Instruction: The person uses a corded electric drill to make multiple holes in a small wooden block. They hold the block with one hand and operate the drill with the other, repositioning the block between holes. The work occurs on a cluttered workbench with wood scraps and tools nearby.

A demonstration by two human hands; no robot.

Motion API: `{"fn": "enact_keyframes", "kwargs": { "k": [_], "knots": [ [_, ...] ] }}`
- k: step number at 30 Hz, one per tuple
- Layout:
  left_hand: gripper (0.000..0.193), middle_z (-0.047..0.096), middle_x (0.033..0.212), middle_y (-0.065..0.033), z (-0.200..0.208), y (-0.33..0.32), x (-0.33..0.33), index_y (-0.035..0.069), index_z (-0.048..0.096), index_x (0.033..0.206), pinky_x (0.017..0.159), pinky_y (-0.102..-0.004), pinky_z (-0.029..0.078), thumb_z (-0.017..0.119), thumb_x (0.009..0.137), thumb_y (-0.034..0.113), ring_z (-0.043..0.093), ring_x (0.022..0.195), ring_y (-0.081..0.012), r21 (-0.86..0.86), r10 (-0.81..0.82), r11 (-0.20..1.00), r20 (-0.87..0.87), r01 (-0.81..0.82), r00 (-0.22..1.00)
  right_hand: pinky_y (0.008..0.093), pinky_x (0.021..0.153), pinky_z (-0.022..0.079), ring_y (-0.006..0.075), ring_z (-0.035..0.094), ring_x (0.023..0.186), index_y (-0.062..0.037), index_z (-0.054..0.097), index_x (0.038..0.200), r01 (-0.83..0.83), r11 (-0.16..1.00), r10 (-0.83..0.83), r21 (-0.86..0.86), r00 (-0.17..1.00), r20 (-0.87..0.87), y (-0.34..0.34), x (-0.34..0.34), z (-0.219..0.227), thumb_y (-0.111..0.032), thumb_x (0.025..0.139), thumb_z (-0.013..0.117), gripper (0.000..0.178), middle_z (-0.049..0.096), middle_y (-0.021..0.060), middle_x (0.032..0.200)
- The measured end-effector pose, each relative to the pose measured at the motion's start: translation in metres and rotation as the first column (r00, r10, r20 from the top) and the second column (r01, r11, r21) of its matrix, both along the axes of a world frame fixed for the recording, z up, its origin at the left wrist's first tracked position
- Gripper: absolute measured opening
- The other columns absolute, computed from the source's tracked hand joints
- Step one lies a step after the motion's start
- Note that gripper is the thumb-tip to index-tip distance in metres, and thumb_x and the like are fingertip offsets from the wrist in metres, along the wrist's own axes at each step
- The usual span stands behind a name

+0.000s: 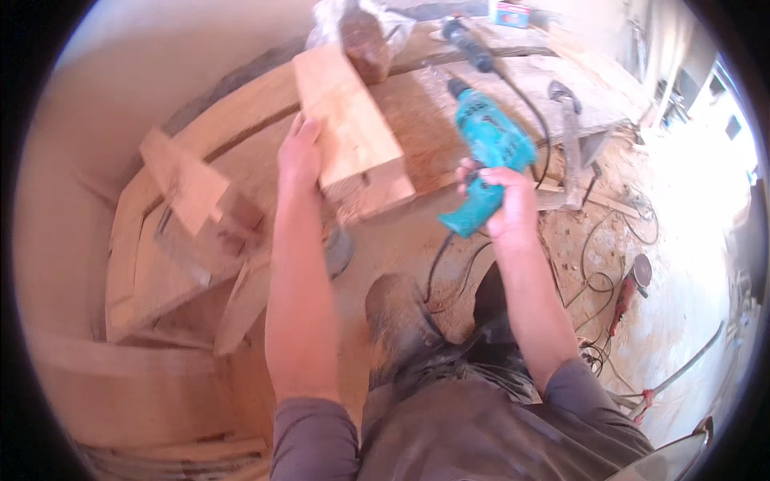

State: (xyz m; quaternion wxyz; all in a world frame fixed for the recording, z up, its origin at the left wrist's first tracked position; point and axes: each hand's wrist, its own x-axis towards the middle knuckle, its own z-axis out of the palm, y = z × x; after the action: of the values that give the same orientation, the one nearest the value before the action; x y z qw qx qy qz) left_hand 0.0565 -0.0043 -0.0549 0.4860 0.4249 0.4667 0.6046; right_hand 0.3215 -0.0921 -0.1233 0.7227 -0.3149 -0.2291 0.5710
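My right hand [512, 196] is wrapped round the handle of a teal power drill [493, 132], whose dark chuck points up and away from me. A thick block of pale wood [345, 112] is gripped along its left side by my left hand [301, 148]. The block's near end faces me, with a dark notch in its lower edge. Whether the block touches the bench beneath it, I cannot tell. The drill is apart from the block, to its right.
A sawdust-covered wooden bench [425, 112] curves across the far side. On it lie another wood block [188, 184], a dark corded power tool [469, 44], a clear plastic bag [385, 28] and a hammer-like tool [568, 120]. An angle grinder [630, 289] and loose cables are on the floor at right.
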Motion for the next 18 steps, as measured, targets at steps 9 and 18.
{"fn": "enact_keyframes", "kwargs": {
  "k": [9, 18],
  "knots": [
    [0.060, 0.058, 0.151, -0.0172, -0.011, 0.010, -0.010, -0.001, 0.038, 0.162, 0.098, -0.0416, 0.057, 0.050, 0.110, 0.025, 0.068, 0.123, -0.0261, 0.014, -0.013, 1.000, 0.072, 0.012, 0.997, 0.0478, 0.082, 0.061, 0.0378, 0.073, 0.093, 0.0113, 0.061, 0.116, 0.058, 0.998, -0.057, 0.010, 0.989, -0.135, 0.075, -0.030, 0.017, 0.002, 0.081, 0.056, 0.036, 0.071, 0.0249, 0.108],
    [0.058, 0.062, 0.145, -0.0162, -0.009, 0.001, -0.017, -0.002, 0.040, 0.161, 0.096, -0.0406, 0.058, 0.050, 0.110, 0.024, 0.068, 0.120, -0.0253, 0.022, -0.019, 1.000, 0.061, 0.018, 0.998, 0.0500, 0.067, 0.059, 0.0379, 0.070, 0.076, 0.0047, 0.060, 0.092, 0.006, 1.000, -0.010, -0.019, 0.975, -0.220, 0.127, -0.047, 0.028, 0.003, 0.078, 0.057, 0.014, 0.066, 0.0231, 0.086]
  ]
}}
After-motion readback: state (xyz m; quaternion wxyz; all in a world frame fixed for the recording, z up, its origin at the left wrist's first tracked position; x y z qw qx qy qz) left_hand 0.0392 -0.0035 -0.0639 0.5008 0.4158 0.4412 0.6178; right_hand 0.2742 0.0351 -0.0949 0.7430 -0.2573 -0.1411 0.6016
